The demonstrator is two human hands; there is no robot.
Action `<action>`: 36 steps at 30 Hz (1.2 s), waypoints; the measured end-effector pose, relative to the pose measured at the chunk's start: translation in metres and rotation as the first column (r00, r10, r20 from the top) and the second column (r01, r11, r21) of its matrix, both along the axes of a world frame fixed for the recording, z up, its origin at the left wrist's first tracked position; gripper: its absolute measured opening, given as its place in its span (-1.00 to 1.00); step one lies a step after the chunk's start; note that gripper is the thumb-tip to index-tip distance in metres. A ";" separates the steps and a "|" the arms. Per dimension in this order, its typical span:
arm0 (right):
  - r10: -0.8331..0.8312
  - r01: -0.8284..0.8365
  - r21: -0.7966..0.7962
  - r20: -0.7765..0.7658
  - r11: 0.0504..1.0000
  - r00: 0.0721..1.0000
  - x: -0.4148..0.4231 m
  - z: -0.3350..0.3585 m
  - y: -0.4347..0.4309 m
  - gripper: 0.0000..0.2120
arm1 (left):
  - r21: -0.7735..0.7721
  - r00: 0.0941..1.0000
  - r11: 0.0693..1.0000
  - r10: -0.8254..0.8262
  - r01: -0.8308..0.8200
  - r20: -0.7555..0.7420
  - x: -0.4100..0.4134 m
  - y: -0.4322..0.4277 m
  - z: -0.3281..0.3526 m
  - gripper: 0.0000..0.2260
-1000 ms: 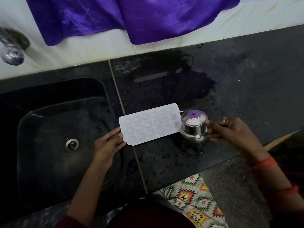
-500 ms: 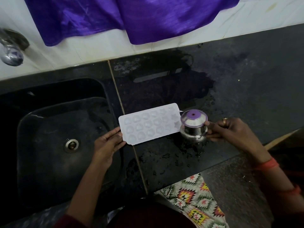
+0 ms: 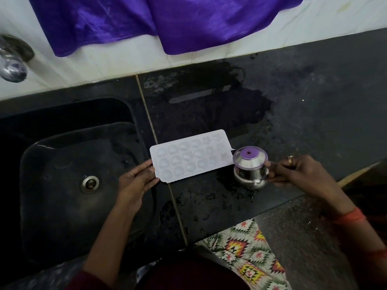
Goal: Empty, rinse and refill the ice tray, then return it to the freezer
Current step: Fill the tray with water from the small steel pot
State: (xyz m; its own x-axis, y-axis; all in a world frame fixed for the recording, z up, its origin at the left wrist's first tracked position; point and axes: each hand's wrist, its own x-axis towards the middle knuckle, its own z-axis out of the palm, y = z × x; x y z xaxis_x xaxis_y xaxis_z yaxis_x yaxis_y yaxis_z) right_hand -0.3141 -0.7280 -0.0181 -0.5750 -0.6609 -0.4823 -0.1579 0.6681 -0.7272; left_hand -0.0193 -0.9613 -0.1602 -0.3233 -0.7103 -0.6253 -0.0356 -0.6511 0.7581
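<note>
- Two hands are at work, well apart, one at each end of the ice tray (image 3: 191, 154).
- White and long, the ice tray lies flat on the black desk (image 3: 318, 122), just right of the sink (image 3: 62, 206), with its left end reaching past the pale seam towards the basin.
- Three rows of rounded cups show in the tray; whether they hold water cannot be told.
- At the tray's left short end, the left hand (image 3: 136, 182) rests with its fingers nearly straight against the edge, thumb at the upper corner. Whether the fingertips reach under the tray is not clear.
- Fingers of the right hand (image 3: 297, 173) are curled round a small steel pot (image 3: 250, 172), which has a purple top with a hole in the middle.
- That pot is just beside the tray's right end; whether it stands on the desk or is lifted off it cannot be told.
- A ring sits on one finger of the right hand, and an orange bangle (image 3: 351, 216) on its wrist.
- Water is spread in a dark patch (image 3: 219, 109) behind the tray, with drops in front of the pot.
- Beyond, a purple cloth (image 3: 167, 24) hangs over the white wall, and a steel tap (image 3: 12, 65) is at the far left above the sink, whose drain (image 3: 90, 184) shows in the basin.
</note>
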 end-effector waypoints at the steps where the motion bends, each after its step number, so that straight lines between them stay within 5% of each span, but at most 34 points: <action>1: 0.000 0.000 0.003 -0.003 1.000 1.000 0.000 0.000 0.000 -0.68 | 0.000 1.000 1.000 0.000 0.000 -0.001 0.000 0.000 0.000 -0.76; 36: 0.112 -0.110 0.020 -0.150 0.994 0.982 0.023 0.022 -0.013 -0.75 | -0.001 1.000 1.000 0.016 -0.016 -0.016 0.001 0.003 0.002 -0.73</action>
